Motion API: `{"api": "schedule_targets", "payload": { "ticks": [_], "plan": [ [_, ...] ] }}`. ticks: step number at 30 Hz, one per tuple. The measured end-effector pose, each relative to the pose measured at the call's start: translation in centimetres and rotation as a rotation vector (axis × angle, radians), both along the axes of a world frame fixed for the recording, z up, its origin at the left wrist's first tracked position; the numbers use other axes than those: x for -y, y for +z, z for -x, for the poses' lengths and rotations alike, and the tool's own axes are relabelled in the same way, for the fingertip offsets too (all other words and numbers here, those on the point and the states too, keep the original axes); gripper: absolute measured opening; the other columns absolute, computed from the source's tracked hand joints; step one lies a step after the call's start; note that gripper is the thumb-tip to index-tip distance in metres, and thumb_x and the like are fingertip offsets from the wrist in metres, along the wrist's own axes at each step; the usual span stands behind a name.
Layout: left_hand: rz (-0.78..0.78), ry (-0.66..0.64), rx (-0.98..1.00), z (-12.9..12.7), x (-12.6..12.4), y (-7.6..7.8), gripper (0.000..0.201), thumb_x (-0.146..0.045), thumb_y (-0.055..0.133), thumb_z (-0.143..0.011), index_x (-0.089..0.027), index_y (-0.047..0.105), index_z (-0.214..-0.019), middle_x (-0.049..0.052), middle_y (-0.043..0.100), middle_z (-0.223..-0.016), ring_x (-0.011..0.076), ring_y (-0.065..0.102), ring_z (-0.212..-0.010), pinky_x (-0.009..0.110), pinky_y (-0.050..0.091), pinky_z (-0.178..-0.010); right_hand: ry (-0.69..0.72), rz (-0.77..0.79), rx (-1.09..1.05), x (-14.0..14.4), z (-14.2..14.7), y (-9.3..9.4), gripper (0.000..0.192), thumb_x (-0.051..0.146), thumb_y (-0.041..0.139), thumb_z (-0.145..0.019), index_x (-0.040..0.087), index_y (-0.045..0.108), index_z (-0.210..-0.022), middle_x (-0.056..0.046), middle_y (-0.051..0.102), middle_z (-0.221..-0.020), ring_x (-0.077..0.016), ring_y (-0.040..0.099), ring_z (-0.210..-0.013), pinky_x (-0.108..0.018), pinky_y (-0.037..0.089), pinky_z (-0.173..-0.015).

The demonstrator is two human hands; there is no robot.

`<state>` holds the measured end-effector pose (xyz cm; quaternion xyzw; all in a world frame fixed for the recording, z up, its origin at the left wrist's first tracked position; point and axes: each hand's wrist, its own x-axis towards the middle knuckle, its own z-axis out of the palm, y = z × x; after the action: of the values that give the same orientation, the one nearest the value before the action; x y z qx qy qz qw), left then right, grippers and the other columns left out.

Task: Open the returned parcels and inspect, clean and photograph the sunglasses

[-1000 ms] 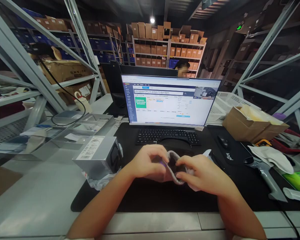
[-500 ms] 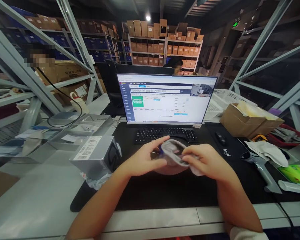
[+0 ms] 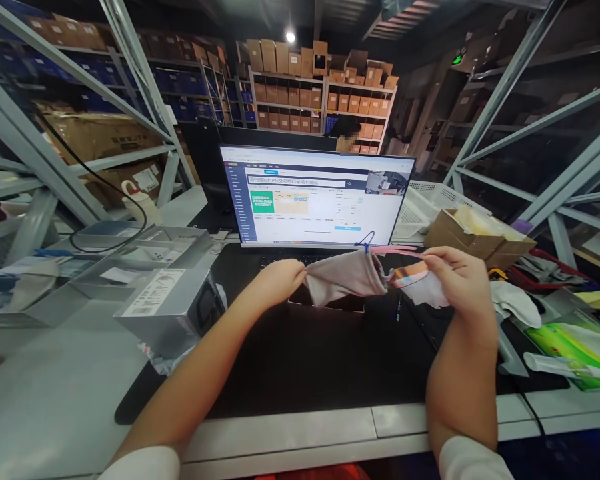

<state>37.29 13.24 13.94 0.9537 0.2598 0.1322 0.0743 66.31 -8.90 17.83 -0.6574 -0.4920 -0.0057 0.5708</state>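
Up above the black desk mat (image 3: 330, 373), in the head view, both hands were raised in front of the monitor (image 3: 315, 198); the left hand (image 3: 279, 280) was closed round one end of a grey cloth pouch (image 3: 344, 278), fingers curled tight on the fabric; the right hand (image 3: 455, 277) was pinched shut on the other end, where an orange-and-white tag (image 3: 414, 276) and a pale scrap of cloth showed between its fingers; a pink cord (image 3: 397, 249) ran from the pouch mouth toward that hand. The pouch hung stretched between the two hands, clear of the mat, just over a dark box (image 3: 330, 305) that sat near the mat's far edge; the keyboard (image 3: 285, 259) lay mostly hidden behind the hands.

Toward the left edge of the tabletop stood a silver carton (image 3: 165, 310) with a white label, crumpled wrapping under it, touching the mat's left edge; clear trays (image 3: 145, 257) lay beyond it. Toward the right edge sat an open cardboard box (image 3: 473, 237), a white cloth (image 3: 515, 300) and a green packet (image 3: 565, 340); a white basket (image 3: 430, 200) stood behind the monitor's right corner.
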Motion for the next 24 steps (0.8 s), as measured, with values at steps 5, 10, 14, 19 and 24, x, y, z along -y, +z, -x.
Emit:
{"api": "schedule_targets", "payload": {
  "ticks": [5, 10, 14, 19, 24],
  "plan": [
    [-0.018, 0.028, -0.001, -2.0, -1.9, 0.5, 0.033, -0.020, 0.045, -0.087, -0.012, 0.075, -0.099, 0.018, 0.067, -0.110, 0.0316, 0.062, -0.108, 0.041, 0.048, -0.096, -0.128, -0.170, -0.100, 2.7, -3.1, 0.0, 0.020, 0.040, 0.080, -0.076, 0.022, 0.078, -0.083, -0.002, 0.072, -0.075, -0.0147, 0.060, -0.066, -0.024, 0.045, -0.058],
    [0.233, -0.132, -0.067, -3.1, 0.0, 1.7, 0.042, -0.037, 0.037, -0.097, -0.023, 0.076, -0.108, 0.004, 0.075, -0.112, 0.0216, 0.068, -0.100, 0.028, 0.050, -0.089, -0.116, -0.229, -0.115, 3.5, -3.3, -0.2, 0.021, 0.043, 0.081, -0.076, 0.024, 0.079, -0.084, -0.002, 0.072, -0.074, -0.0147, 0.060, -0.063, -0.025, 0.045, -0.055],
    [0.399, -0.145, -0.291, -5.1, 1.6, 2.1, 0.056, -0.067, 0.045, -0.090, -0.022, 0.077, -0.096, 0.006, 0.077, -0.096, 0.0256, 0.070, -0.085, 0.030, 0.048, -0.075, -0.044, -0.217, -0.100, 3.0, -2.3, 0.3, 0.023, 0.045, 0.082, -0.076, 0.023, 0.079, -0.083, -0.003, 0.074, -0.077, -0.0148, 0.064, -0.067, -0.024, 0.048, -0.058],
    [0.429, -0.218, -0.317, -9.4, 1.7, 0.7, 0.053, -0.061, 0.043, -0.093, -0.021, 0.075, -0.109, 0.008, 0.076, -0.115, 0.0261, 0.068, -0.106, 0.031, 0.047, -0.091, 0.208, -0.384, -0.396, 0.2, -0.4, 0.8, 0.041, 0.056, 0.091, -0.059, 0.020, 0.076, -0.071, 0.000, 0.065, -0.059, -0.0118, 0.057, -0.051, -0.022, 0.046, -0.047],
    [0.332, -0.116, -0.201, -10.4, 2.6, 0.4, 0.040, -0.049, 0.052, -0.091, -0.018, 0.078, -0.089, 0.014, 0.077, -0.098, 0.0322, 0.070, -0.101, 0.039, 0.049, -0.092, 0.366, -0.533, -0.788, -3.6, 1.8, -0.1, 0.047, 0.059, 0.092, -0.054, 0.021, 0.070, -0.070, 0.005, 0.059, -0.058, -0.0082, 0.056, -0.049, -0.020, 0.050, -0.047]
  ]
}}
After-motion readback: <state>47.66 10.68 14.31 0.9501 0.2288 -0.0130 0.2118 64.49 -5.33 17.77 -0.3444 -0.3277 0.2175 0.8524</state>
